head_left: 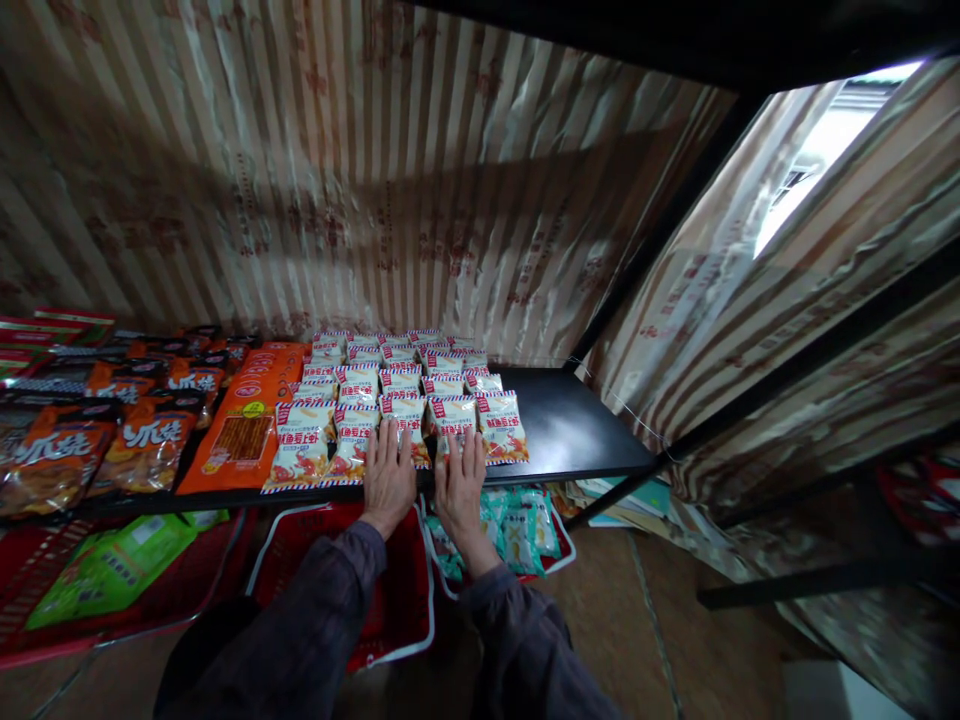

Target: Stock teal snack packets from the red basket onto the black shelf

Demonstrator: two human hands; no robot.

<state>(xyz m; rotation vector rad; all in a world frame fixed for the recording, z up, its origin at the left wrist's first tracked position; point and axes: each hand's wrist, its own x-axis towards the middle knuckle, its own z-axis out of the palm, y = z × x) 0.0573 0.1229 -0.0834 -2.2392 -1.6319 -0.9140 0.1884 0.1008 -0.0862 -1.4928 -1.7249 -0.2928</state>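
Small white, red and blue snack bags [504, 428] stand in several rows on a black shelf [574, 425]. My left hand [388, 478] rests its outstretched fingers against the front of one bag [401, 407] in the nearest row. Beside it, my right hand [460, 490] touches the front of another bag [452, 410], fingers also straight and slightly apart. Neither hand is wrapped round a bag. The lower parts of both touched bags are hidden behind my fingers.
Left of the bags lie an orange packet [247, 440] and brown-orange snack packs [146, 440]. Below the shelf stand a red basket [401, 600], another with teal packets [517, 535], and one holding a green bag [120, 570]. A black post [675, 230] rises at right before striped curtains [375, 170].
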